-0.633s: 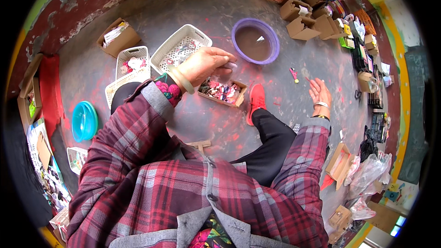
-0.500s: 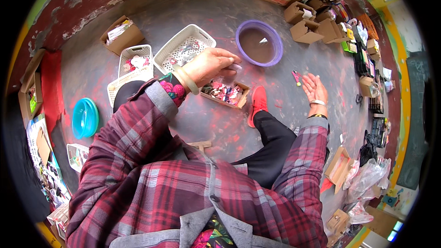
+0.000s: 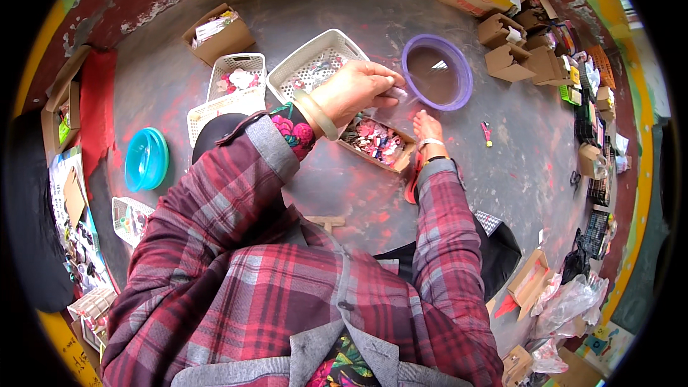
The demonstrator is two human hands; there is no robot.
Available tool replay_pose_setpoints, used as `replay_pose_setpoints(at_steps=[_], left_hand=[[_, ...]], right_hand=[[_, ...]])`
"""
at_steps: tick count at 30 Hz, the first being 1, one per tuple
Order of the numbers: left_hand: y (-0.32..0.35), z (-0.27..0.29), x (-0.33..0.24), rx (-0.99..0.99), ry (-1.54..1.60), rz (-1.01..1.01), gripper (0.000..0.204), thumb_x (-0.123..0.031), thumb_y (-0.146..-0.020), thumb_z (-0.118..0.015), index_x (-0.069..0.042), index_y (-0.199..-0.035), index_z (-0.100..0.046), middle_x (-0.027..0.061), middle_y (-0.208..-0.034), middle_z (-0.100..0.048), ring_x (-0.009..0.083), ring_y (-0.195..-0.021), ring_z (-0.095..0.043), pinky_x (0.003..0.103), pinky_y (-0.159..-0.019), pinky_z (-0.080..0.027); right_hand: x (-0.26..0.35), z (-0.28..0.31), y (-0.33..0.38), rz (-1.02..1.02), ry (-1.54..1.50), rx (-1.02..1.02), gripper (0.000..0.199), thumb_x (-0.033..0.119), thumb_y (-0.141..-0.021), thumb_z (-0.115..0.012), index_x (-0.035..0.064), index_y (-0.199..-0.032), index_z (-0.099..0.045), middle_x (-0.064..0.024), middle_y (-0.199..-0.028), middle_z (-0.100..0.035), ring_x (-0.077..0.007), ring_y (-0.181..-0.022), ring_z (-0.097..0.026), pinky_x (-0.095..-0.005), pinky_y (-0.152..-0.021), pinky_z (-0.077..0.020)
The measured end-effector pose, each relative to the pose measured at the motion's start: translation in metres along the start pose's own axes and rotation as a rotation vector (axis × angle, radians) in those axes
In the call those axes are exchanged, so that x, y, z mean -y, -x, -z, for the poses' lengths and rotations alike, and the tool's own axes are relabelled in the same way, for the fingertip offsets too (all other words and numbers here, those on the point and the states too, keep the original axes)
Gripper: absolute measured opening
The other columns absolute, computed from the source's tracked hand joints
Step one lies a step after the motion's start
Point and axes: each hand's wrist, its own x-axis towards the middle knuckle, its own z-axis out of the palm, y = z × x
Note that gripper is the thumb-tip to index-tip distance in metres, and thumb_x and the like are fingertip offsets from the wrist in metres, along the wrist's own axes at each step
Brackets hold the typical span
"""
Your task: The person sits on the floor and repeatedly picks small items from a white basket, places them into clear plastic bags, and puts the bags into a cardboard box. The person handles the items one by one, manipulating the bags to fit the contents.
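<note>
My left hand (image 3: 351, 93), with a pale bangle at its wrist, pinches a small clear plastic bag (image 3: 395, 92) between thumb and fingers. Below it sits a shallow cardboard box (image 3: 390, 165) filled with small pink, red and dark pieces (image 3: 374, 140). My right hand (image 3: 428, 129) is just right of that box, near the lower rim of the purple basin (image 3: 466, 89). Its fingers look extended and slightly apart, with nothing visible in them. Behind my left hand is a white perforated basket (image 3: 281, 79) holding a few small packets.
Two smaller white baskets (image 3: 222, 107) and a cardboard box (image 3: 228, 41) lie to the left, with teal basins (image 3: 147, 160) nearer. A small pink-and-yellow item (image 3: 487, 134) is on the floor at right. Cardboard boxes (image 3: 509, 62) and plastic bags (image 3: 570, 304) line the right side.
My right hand has come in leftward from the far right to beside the box of small pieces. My left hand still holds the clear bag. The view has shifted slightly.
</note>
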Motion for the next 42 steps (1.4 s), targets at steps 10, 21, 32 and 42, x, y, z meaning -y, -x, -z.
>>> replay_pose_setpoints(at_steps=[10,21,32,42], left_hand=[[0.002,0.003,-0.001,-0.006,0.013,0.004,0.023,-0.008,-0.09,-0.048,0.007,-0.104,-0.057,0.014,-0.102,-0.059,0.0179,-0.093,-0.059,0.026,-0.082,-0.05],[-0.003,-0.001,0.002,-0.008,0.002,-0.011,0.023,-0.007,-0.09,-0.047,0.008,-0.104,-0.057,0.0143,-0.101,-0.059,0.0187,-0.092,-0.06,0.026,-0.081,-0.051],[0.001,-0.01,0.008,0.143,0.094,0.02,0.024,-0.008,-0.09,-0.048,0.009,-0.106,-0.056,0.0143,-0.104,-0.058,0.0184,-0.095,-0.059,0.026,-0.082,-0.05],[-0.001,-0.012,0.008,0.139,0.126,0.032,0.022,-0.008,-0.09,-0.048,0.006,-0.106,-0.056,0.0109,-0.102,-0.058,0.0157,-0.093,-0.058,0.026,-0.084,-0.049]], right_hand=[[-0.034,0.013,-0.019,0.178,0.809,0.154,0.044,0.035,-0.087,-0.039,0.0002,-0.103,-0.06,-0.0188,-0.1,-0.063,-0.0314,-0.091,-0.06,-0.0385,-0.085,-0.0426],[0.068,0.068,0.06,-0.224,0.117,0.052,0.038,0.029,-0.091,-0.043,0.0055,-0.12,-0.049,-0.0156,-0.106,-0.061,-0.0253,-0.086,-0.063,-0.0346,-0.069,-0.0458],[0.158,0.003,0.211,0.371,-0.088,0.451,0.036,0.02,-0.078,-0.07,0.0015,-0.106,-0.057,-0.0048,-0.096,-0.063,-0.0112,-0.085,-0.059,-0.0226,-0.07,-0.044],[0.157,-0.01,0.216,0.52,-0.076,0.301,0.013,0.008,-0.077,-0.068,0.0027,-0.089,-0.065,0.0009,-0.081,-0.062,-0.0053,-0.069,-0.053,-0.0187,-0.058,-0.0403]])
